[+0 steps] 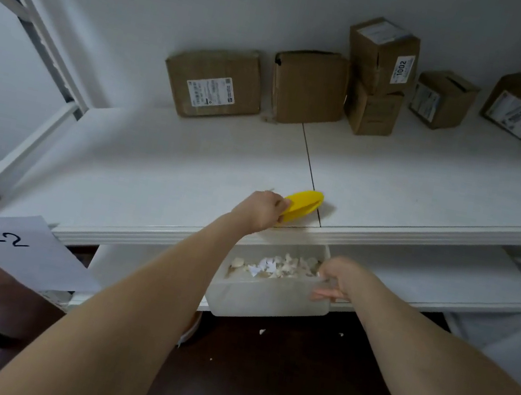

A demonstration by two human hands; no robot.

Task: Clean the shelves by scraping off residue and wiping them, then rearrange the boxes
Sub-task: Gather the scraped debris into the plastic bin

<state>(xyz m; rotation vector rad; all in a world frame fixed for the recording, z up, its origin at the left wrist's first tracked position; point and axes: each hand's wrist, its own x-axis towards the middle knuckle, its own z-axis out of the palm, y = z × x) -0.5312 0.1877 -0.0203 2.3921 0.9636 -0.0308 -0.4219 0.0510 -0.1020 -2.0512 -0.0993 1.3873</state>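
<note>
Fingers (280, 206) of the left hand (260, 209) are curled round the handle end of a yellow scraper (305, 203), clamped on it. The right hand (340, 277) grips a translucent bin (269, 299) at its right-hand rim, with its fingers (325, 294) curled against the bin's wall.

Under the left fingers lies the white shelf board (427, 192), the largest thing here, its front lip just on the person's side of them. Well beyond those fingers, along the back wall, stand the cardboard boxes (308, 87), one stacked on another. Below and to the right of the left fingers, the bin hangs just under the lip. The scraper's blade points away and rightward from the left fingers and meets the board at the dark seam (309, 167) between two panels. Smallest are the pale scraps (275, 264) heaped in the bin just left of the right fingers, and a few flecks (262, 331) on the dark floor beneath.

The step in hand looks like scraping residue toward the edge. To do it well, I judge the blade wants a low, flat angle and strokes drawn toward the lip. The bin's rim should sit tight against the lip's underside so nothing drops past it. The seam may snag the blade, so cross it lightly.
</note>
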